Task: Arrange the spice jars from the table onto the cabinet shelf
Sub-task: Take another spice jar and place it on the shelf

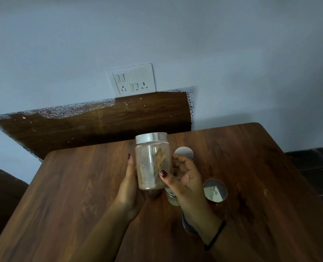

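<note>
A clear spice jar [151, 161] with a silver lid and brown sticks inside is held upright above the wooden table [77, 186]. My left hand [129, 188] cups its left side and base. My right hand [185, 178] grips its right side, thumb across the front. Three other silver-lidded jars stand on the table: one [184, 152] behind my right hand, one [215, 190] to the right, and one [171, 198] partly hidden under my right hand. A further jar [188, 226] sits under my right wrist. No cabinet shelf is in view.
A dark wood panel [100, 125] leans against the grey wall behind the table, below a white switch and socket plate [131, 80]. Dark furniture shows at the left edge [2, 186] and dark floor at the right [315, 167].
</note>
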`<state>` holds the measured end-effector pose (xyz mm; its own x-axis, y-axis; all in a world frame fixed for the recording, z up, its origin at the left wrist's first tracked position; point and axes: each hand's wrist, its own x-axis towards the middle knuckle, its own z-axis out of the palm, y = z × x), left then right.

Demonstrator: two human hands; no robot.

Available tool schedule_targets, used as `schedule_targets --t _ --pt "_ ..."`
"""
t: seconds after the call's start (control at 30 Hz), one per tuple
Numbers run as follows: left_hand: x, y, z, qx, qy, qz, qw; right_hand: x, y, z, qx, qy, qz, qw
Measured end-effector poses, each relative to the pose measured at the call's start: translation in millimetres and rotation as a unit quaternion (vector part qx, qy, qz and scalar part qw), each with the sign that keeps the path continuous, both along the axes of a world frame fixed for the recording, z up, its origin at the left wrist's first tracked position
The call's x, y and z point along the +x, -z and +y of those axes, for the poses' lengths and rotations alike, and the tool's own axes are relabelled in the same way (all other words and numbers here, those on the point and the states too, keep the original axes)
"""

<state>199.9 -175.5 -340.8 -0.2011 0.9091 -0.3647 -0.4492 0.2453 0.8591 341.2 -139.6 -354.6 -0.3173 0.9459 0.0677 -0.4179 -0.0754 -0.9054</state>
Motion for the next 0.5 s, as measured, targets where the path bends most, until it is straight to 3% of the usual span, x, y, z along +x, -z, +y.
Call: schedule_targets --t 0.17,0.27,0.5 --pt "10 0 -1 0.029 0.020 -0.095 0.995 0 -1 -1 0.002 -0.011 -0.003 1.000" --pt "12 0 -1 0.024 0.017 -0.121 0.992 0 2 0 0.061 0.037 -0.077 0.994" --pt "15 -7 -2 0.027 -0.026 0.001 0.999 0 10 5 0.184 0.096 -0.176 0.962"
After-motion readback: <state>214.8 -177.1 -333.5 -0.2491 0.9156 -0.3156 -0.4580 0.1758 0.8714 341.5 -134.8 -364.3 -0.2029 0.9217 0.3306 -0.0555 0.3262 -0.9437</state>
